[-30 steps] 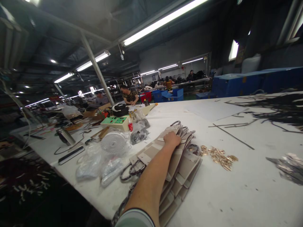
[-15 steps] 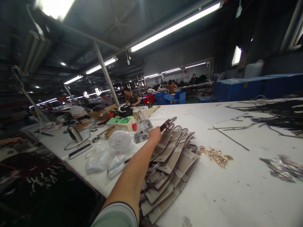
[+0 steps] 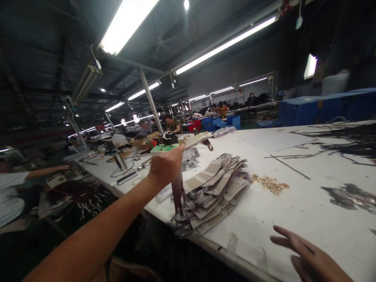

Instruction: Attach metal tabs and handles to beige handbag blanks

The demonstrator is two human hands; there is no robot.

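Observation:
My left hand (image 3: 166,166) is closed around a long flat strip-like panel (image 3: 197,140), grey-beige on one face and brown on the other. One end of it stretches out to the right in clear wrap with a metal-looking fitting, while its brown part hangs below my fist. Under it lies a fanned pile of similar grey-beige panels (image 3: 219,184), with plastic-wrapped loops at their edges. At the lower right, my right hand (image 3: 302,250) hovers over the table front with fingers apart, holding nothing. Small gold-coloured metal pieces (image 3: 272,185) lie right of the pile.
The white table (image 3: 293,203) carries dark strips (image 3: 349,143) and a grey heap of small pieces (image 3: 349,197) at right. A green-panelled machine (image 3: 164,148) and a steel flask (image 3: 120,161) stand at left. A co-worker's arm (image 3: 48,171) shows far left.
My left hand has lifted a panel off the pile and moved left and up with it. My right hand has come into view at the lower right. The view has shifted left.

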